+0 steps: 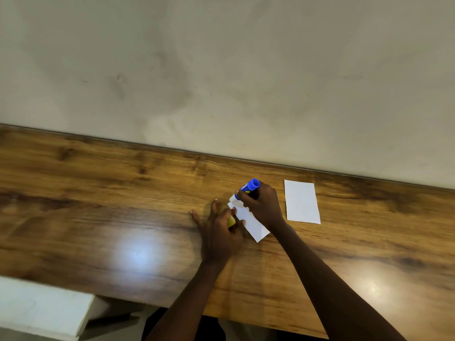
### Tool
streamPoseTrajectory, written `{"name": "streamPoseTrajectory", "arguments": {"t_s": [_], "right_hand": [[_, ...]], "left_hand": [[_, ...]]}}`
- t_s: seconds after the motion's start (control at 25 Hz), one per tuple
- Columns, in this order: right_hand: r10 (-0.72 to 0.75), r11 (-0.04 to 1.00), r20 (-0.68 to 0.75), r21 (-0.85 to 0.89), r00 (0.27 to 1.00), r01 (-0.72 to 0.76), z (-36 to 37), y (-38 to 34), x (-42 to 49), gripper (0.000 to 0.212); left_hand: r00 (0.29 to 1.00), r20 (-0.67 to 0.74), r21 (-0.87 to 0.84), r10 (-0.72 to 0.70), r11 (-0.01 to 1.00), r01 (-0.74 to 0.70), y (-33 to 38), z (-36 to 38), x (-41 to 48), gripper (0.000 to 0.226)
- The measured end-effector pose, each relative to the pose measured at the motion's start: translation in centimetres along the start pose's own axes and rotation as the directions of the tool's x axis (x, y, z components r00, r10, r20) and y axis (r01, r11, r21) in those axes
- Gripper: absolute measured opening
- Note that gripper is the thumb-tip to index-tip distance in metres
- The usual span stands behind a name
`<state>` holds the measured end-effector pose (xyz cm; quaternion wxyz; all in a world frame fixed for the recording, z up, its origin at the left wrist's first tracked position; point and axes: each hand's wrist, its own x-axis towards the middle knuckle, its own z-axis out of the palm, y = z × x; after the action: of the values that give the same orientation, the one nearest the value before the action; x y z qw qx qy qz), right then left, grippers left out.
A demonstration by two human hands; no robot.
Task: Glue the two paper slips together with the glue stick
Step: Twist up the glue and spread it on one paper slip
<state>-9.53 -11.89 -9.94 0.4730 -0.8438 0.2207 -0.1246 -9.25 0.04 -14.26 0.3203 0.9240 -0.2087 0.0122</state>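
A white paper slip [253,223] lies slanted on the wooden table [123,205]. My right hand [263,205] grips a blue glue stick [249,187], tilted with its tip pressed on the slip's far end. Fingers of my left hand [219,232] rest on the slip's left edge, and a small yellow thing [231,221], which looks like the cap, is tucked between them. A second white slip [302,201] lies flat to the right, apart from both hands.
The table's far edge meets a pale wall [221,70]. A white block or shelf [41,308] sits below the table's near edge at lower left. Bright light glare spots show on the wood at left and right.
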Motion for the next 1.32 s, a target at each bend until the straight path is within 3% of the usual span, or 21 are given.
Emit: {"name": "streamPoseTrajectory", "arguments": {"t_s": [0.52,1.32], "right_hand": [[-0.047,0.996,0.092,-0.073,0.995,0.054,0.7,0.4,0.1,0.021],[0.066,0.993,-0.010,-0.093,0.998,-0.067,-2.1,1.2,1.6,0.024]], "left_hand": [[1.000,0.006,0.018,0.010,1.000,-0.010,-0.1,0.1,0.1,0.036],[1.000,-0.021,0.019,-0.018,1.000,0.018,0.5,-0.2,0.0,0.038]]}}
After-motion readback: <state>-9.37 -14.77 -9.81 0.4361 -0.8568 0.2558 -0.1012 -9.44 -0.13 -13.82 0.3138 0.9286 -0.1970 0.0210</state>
